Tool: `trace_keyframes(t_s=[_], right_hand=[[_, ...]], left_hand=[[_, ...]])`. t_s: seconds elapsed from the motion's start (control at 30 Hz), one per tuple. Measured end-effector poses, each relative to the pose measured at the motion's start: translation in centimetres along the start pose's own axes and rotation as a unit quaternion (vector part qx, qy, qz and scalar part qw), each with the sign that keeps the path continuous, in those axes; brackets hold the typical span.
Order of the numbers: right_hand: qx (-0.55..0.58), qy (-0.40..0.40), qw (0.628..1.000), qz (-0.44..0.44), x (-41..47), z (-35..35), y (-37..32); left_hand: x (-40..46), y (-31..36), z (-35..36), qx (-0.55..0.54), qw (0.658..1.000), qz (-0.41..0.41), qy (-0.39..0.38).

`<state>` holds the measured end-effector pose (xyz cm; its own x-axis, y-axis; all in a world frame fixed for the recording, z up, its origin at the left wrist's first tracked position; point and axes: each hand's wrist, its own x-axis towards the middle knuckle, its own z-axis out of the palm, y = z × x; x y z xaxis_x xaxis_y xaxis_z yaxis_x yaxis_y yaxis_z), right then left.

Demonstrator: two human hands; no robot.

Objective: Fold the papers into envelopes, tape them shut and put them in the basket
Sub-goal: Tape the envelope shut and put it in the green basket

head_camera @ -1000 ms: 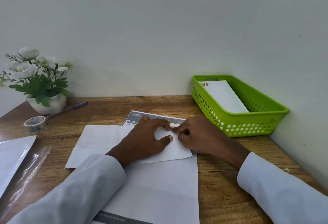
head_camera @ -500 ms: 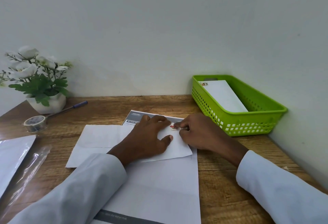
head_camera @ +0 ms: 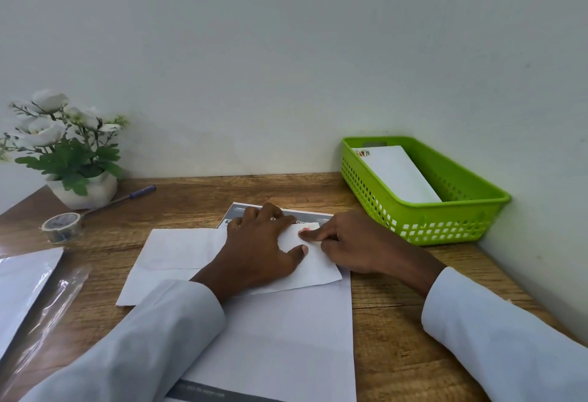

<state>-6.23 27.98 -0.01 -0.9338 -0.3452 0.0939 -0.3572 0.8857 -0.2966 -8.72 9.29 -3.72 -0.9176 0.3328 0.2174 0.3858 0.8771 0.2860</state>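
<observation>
My left hand [head_camera: 261,242] lay flat, fingers spread, on the smooth white folded envelope [head_camera: 313,266] at bench centre. My right hand [head_camera: 345,244] curled, its forefinger pressing a small red-printed tape piece [head_camera: 307,228]. The grained wooden bench [head_camera: 397,322] met a plain pale wall. At 2 o'clock sat the perforated green basket [head_camera: 445,220]; at 10 o'clock, a tape roll [head_camera: 60,226].

Folded paper [head_camera: 313,266] half hidden under hands, plastic sleeve [head_camera: 19,287] cut off left, printed text unreadable
</observation>
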Motion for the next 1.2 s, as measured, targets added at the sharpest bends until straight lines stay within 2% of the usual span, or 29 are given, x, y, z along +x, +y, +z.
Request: trace_keyframes(t_s=[0.2, 0.3, 0.5, 0.6, 0.67, 0.7, 0.77, 0.8, 0.87, 0.93, 1.0, 1.2], right_hand=[[0.108, 0.036, 0.993, 0.02, -0.5, 0.0, 0.3], [0.092, 0.055, 0.994, 0.021, -0.6, 0.1, 0.6], [0.087, 0.053, 0.994, 0.034, -0.7, 0.1, 0.4], [0.132, 0.096, 0.986, 0.03, -0.9, 0.0, -0.1], [0.264, 0.139, 0.953, 0.054, -1.1, -0.3, -1.2], [0.366, 0.147, 0.916, 0.068, -1.2, -0.6, -1.9], [0.542, 0.111, 0.829, 0.076, -1.3, -0.9, -3.1], [0.592, 0.087, 0.798, 0.065, -1.4, -1.1, -3.7], [0.645, 0.041, 0.762, 0.027, -1.6, -1.3, -4.9], [0.669, 0.042, 0.742, 0.007, -1.5, -1.9, -6.0], [0.678, 0.092, 0.729, 0.013, -1.4, -3.2, -6.3], [0.638, 0.241, 0.73, 0.039, -1.1, -8.5, -3.4]], left_hand=[[0.6, -1.1, -1.1, -0.045, 0.997, -0.058, -0.016], [0.9, -1.9, -2.3, -0.081, 0.993, -0.07, -0.047], [1.1, -2.5, -4.7, -0.134, 0.987, -0.069, -0.049], [1.3, -2.2, -6.8, -0.191, 0.98, -0.053, -0.035], [1.3, -1.9, -8.6, -0.261, 0.963, -0.069, -0.002], [1.1, -1.7, -9.7, -0.294, 0.952, -0.08, 0.016], [0.9, -1.1, -11.8, -0.357, 0.929, -0.087, 0.054], [0.8, -0.8, -12.7, -0.392, 0.913, -0.087, 0.073], [0.7, -0.2, -14.6, -0.474, 0.871, -0.083, 0.102], [0.9, 0.2, -15.9, -0.535, 0.833, -0.074, 0.122], [1.2, 0.5, -16.5, -0.57, 0.808, -0.064, 0.137], [3.2, 1.9, -15.6, -0.587, 0.8, -0.034, 0.12]])
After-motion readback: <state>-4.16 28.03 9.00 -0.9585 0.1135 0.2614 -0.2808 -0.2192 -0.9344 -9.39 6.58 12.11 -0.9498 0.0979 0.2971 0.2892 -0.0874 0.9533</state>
